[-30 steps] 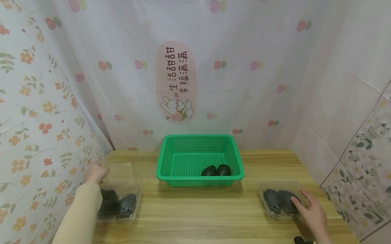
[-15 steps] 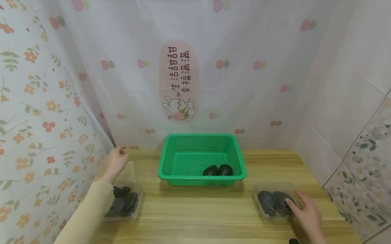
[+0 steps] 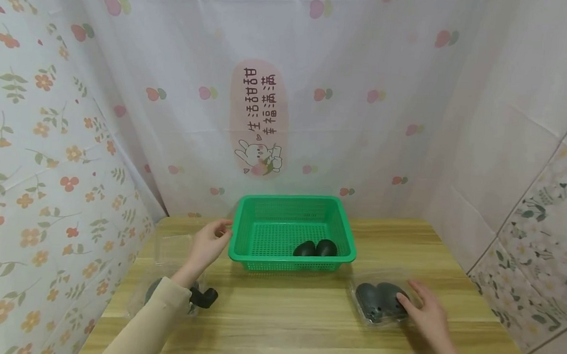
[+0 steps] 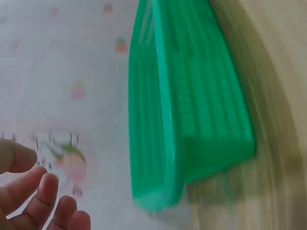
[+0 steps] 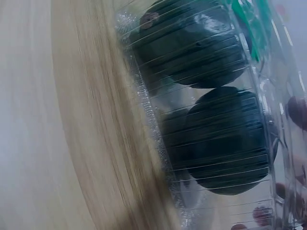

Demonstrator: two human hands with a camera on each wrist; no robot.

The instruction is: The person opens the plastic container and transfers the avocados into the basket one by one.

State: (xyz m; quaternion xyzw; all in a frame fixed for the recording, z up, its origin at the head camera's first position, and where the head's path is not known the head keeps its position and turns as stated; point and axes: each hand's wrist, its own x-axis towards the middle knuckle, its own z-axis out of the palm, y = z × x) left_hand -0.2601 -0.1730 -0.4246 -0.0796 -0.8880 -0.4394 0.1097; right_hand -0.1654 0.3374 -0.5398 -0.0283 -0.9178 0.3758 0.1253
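At the right, my right hand grips the side of a clear plastic clamshell box that holds two dark avocados. Through the plastic in the right wrist view, fingertips show at the box's far side, beside a round avocado. My left hand is beside the left end of a green basket, fingers loosely bent, holding nothing. In the left wrist view those fingers hang apart from the basket wall. Two avocados lie in the basket's front right corner.
A second clear clamshell box stands at the left with its lid raised. Avocado shows in it, partly hidden by my left sleeve. A printed curtain hangs behind the wooden table.
My left hand has moved right from the left box's raised lid to the basket's left end. My right hand and its box have slid a little left across the table.
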